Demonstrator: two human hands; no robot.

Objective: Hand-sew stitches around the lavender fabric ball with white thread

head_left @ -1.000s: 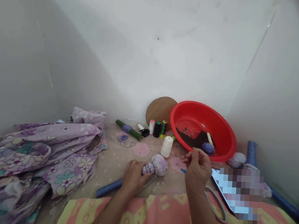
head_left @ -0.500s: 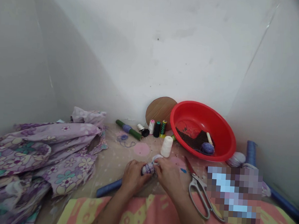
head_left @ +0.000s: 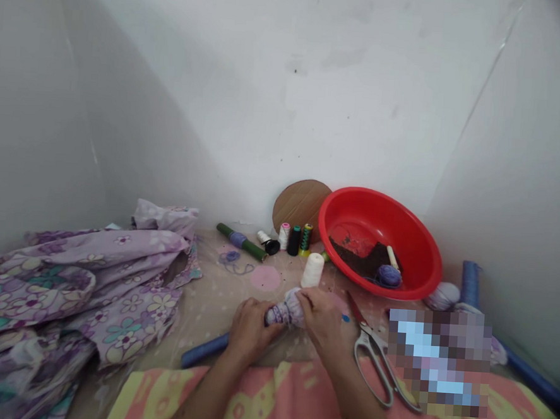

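Holds a thread-bound floral bundle (head_left: 293,308) two-handed, to the front-left of the red basin (head_left: 363,205).
Shows an unreadable pixelated patch (head_left: 434,361) in front of the basin; works over a spotted covering (head_left: 202,318), with a white wall (head_left: 267,107) behind the basin. Has the left hand (head_left: 251,325) curled close around the bundle's wound neck, beside a blue rod (head_left: 205,349), and the right hand (head_left: 321,316) pinched at its rounded end; cannot tell whether on cloth or thread.

Beside cardboard disc (head_left: 298,205), tilted red basin (head_left: 393,221) is holding purple yarn ball (head_left: 389,276). Green tube (head_left: 253,249) is lying left of black spool (head_left: 294,241). Floral fabric (head_left: 127,301) is lying crumpled at left.
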